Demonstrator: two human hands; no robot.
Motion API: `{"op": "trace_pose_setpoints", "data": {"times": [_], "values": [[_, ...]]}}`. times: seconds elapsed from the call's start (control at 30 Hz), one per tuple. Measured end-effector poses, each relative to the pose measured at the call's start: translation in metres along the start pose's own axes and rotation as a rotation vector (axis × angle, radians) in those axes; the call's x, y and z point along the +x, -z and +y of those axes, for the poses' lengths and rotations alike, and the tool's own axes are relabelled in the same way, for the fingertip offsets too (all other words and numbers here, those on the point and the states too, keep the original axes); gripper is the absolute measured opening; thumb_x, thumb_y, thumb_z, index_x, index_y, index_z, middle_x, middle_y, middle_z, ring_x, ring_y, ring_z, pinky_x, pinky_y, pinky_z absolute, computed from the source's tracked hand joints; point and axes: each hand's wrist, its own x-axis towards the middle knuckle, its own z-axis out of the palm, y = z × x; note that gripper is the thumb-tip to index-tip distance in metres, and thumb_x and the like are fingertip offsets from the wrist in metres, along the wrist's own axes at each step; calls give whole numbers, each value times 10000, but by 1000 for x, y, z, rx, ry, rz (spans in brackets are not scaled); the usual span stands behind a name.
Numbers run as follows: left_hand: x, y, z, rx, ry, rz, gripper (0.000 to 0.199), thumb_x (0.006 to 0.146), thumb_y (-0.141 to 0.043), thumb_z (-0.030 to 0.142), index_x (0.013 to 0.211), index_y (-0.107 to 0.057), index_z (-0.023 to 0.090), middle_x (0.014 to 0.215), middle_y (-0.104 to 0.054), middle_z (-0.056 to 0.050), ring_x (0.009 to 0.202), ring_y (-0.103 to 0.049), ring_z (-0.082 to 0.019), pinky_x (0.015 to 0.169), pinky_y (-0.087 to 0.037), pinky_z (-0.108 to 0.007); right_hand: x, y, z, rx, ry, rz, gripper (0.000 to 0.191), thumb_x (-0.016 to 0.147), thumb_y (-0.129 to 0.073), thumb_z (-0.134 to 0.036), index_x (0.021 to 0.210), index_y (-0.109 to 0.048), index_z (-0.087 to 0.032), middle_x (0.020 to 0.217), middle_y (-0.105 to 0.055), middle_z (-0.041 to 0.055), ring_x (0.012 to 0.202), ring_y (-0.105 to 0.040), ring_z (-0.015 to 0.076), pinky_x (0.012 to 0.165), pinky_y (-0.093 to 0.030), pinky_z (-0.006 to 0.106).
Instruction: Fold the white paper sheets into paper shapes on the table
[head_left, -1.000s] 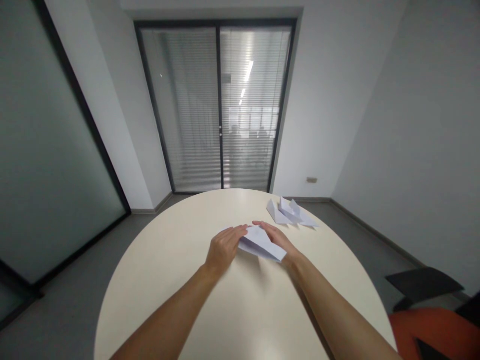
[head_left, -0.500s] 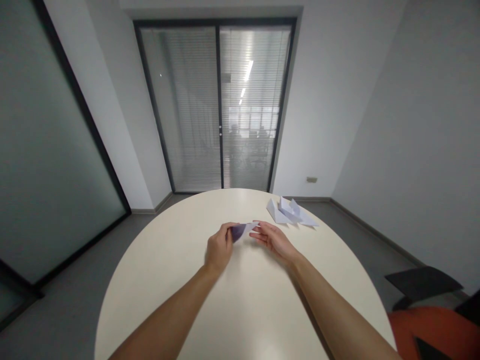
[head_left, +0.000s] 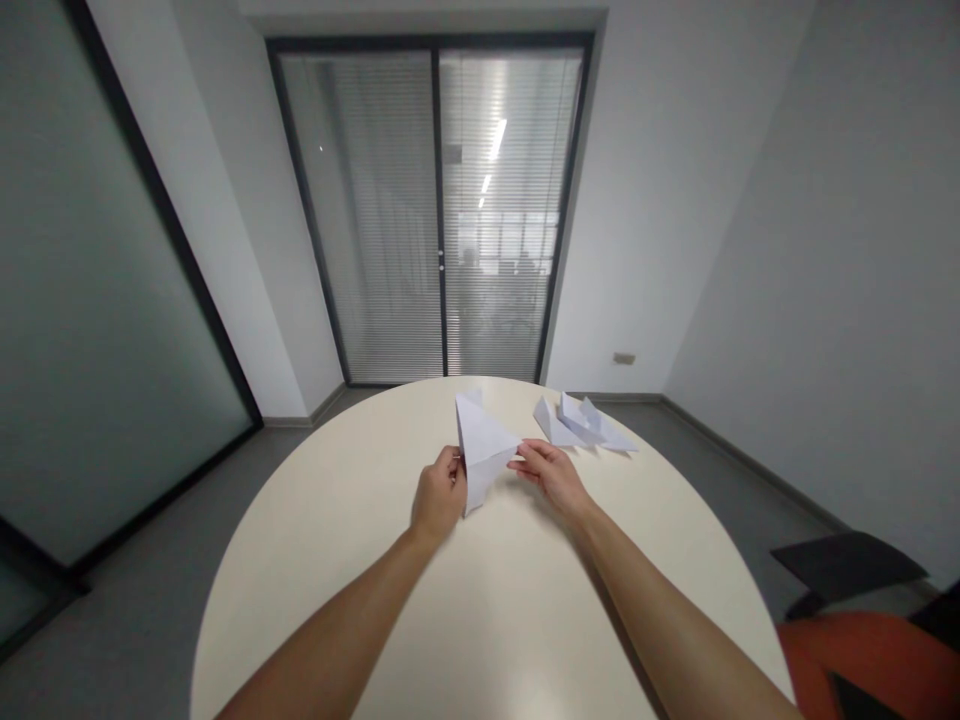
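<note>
A folded white paper (head_left: 486, 440) is held above the middle of the round table (head_left: 360, 600), its broad face showing and one point directed right. My left hand (head_left: 440, 492) grips its left edge, thumb and fingers closed on it. At the right tip, the fingertips of my right hand (head_left: 553, 474) pinch the paper. Some folded white paper pieces (head_left: 589, 425) lie close together on the table, beyond my right hand.
An orange chair (head_left: 870, 660) with a black armrest (head_left: 847, 567) stands at the lower right, beside the table edge. Behind the table are a dark-framed glass door (head_left: 442, 210) with blinds and a white wall.
The paper has turned, so its wide face now shows where a narrow, shaded side showed before. My right hand has shifted slightly right and its fingers have closed on the tip.
</note>
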Motion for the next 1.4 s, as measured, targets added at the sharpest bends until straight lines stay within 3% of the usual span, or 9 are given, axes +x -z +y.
{"op": "trace_pose_setpoints", "data": {"times": [0.3, 0.47, 0.63, 0.77, 0.9, 1.03, 1.17, 1.27, 1.4], "values": [[2, -1, 2, -242, 101, -52, 244, 950, -500, 316, 1065, -646, 158, 774, -727, -35, 645, -660, -152, 588, -478, -217, -2, -1, -4, -54, -42, 11, 400, 724, -802, -534, 980, -729, -235, 1058, -740, 71, 835, -731, 213, 737, -569, 322], [2, 1, 2, -241, 33, -88, 264, 923, -522, 267, 1076, -715, 171, 1017, -757, -73, 877, -705, -178, 774, -540, -264, -1, -1, 1, 8, -53, -75, 471, 782, -742, -552, 1145, -699, -255, 1038, -739, 46, 839, -707, 201, 759, -549, 318], [3, -1, 2, -226, 72, -97, 297, 914, -503, 242, 1077, -744, 182, 1063, -760, -69, 949, -701, -187, 835, -555, -295, -1, -2, 7, 47, -87, -108, 454, 783, -752, -539, 1115, -692, -236, 998, -746, 37, 887, -696, 208, 783, -533, 307], [3, 0, 3, -234, 98, -68, 312, 908, -490, 249, 1078, -743, 182, 1046, -759, -68, 923, -694, -185, 800, -550, -288, -5, -6, 5, 74, -85, -185, 397, 788, -761, -519, 1003, -703, -190, 952, -747, 55, 820, -682, 192, 727, -512, 283], [3, 1, 3, -223, 132, -50, 308, 884, -480, 249, 1028, -744, 181, 935, -746, -45, 820, -661, -169, 716, -515, -255, -7, -5, 5, 7, -73, -231, 444, 759, -798, -471, 1066, -706, -164, 916, -750, 60, 751, -660, 173, 671, -475, 269], [1, -1, 1, -278, 201, -77, 303, 864, -481, 281, 998, -728, 167, 789, -684, -17, 662, -584, -142, 563, -443, -220, -4, 0, 8, -59, -54, -208, 501, 728, -814, -460, 1102, -708, -144, 861, -748, 58, 662, -630, 159, 600, -437, 263], [0, 0, 6, -378, 276, -129, 371, 893, -495, 427, 1029, -694, 146, 643, -568, 16, 536, -517, -124, 461, -396, -204, -1, 3, 10, -58, -45, -189, 523, 725, -809, -467, 1126, -697, -151, 863, -748, 59, 650, -628, 159, 588, -439, 260], [0, 2, 13, -349, 240, -137, 410, 865, -577, 506, 1031, -678, 145, 673, -579, 13, 531, -523, -112, 458, -412, -199, 0, 1, 7, -81, -35, -157, 558, 714, -807, -491, 1148, -692, -160, 878, -752, 61, 658, -636, 170, 588, -446, 264], [0, 0, 15, -343, 227, -149, 437, 818, -674, 451, 1140, -618, 161, 808, -650, -9, 527, -560, -92, 465, -444, -190, -5, -5, -1, -76, -25, -142, 539, 743, -781, -516, 1162, -690, -191, 1021, -750, 70, 834, -679, 212, 699, -506, 286]]}}
